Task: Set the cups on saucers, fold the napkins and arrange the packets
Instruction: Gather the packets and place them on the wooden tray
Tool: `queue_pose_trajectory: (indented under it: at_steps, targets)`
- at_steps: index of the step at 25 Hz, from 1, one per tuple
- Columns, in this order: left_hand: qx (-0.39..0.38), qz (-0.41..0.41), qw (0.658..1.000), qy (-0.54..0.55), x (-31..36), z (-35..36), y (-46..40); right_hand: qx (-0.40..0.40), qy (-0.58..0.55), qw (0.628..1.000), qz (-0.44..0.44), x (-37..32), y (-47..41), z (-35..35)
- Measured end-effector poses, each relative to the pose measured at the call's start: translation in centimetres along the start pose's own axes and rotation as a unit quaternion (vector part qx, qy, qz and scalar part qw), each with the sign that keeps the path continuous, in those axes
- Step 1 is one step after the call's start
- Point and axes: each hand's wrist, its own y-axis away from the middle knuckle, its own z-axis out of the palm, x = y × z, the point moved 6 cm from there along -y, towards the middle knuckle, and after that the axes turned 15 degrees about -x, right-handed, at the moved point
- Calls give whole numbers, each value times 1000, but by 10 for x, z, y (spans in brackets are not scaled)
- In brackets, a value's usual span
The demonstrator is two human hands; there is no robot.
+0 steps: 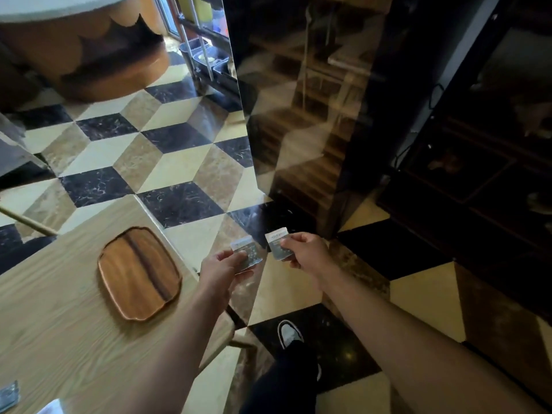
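Wooden table point(59, 339), wooden tray point(139, 273), packet point(9, 392)

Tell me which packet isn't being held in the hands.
The packet lying on the wooden table at the bottom left edge; the other two are pinched by the left hand and right hand.

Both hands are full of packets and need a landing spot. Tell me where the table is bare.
The wooden tray is bare on top. Bare table lies between the tray and the near edge, and between the tray and the far corner. Another packet sits at the near left. The left hand and right hand hold packets over the floor.
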Motion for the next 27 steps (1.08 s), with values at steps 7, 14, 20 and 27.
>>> queue_pose_trajectory:
  at_steps: [7, 14, 20, 27]
  targets:
    - [26, 16, 998, 56, 55, 5, -93, -39, 61, 997, 29, -84, -112, 2]
    - [143, 64, 978, 141, 108, -78, -132, -143, 122, 980, 56, -133, -215, 82]
    - [287, 79, 935, 193, 122, -147, -130, -274, 234, 930, 77, -144, -300, 172]
    - [471, 92, 828, 292, 113, -169, -77, -454, 316, 827, 103, -144, -330, 281]
